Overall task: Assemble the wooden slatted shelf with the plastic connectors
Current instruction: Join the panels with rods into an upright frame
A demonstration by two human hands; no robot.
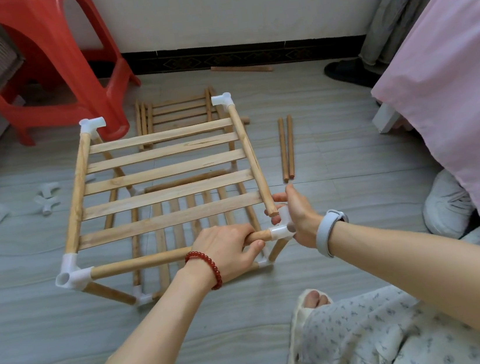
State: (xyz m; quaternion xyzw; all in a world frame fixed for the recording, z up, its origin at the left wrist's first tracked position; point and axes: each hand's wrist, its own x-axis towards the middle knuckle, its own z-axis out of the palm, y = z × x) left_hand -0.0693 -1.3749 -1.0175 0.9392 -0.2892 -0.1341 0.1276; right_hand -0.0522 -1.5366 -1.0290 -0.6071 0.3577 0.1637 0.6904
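At near-right corner: left hand (229, 252) grips front dowel (139, 263); right hand (296, 217) grips connector (280, 232).

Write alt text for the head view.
Left hand grips the shelf frame's front dowel while the right hand holds the white corner connector, the slatted panel's rail end just above it, unseated. Spare connectors lie on the floor.

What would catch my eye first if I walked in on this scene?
Probably the half-built wooden slatted shelf on the floor in the middle, joined by white plastic corners. At its near right corner the left hand grips a dowel while the right hand holds the white connector. A bright red plastic stool stands behind at the left.
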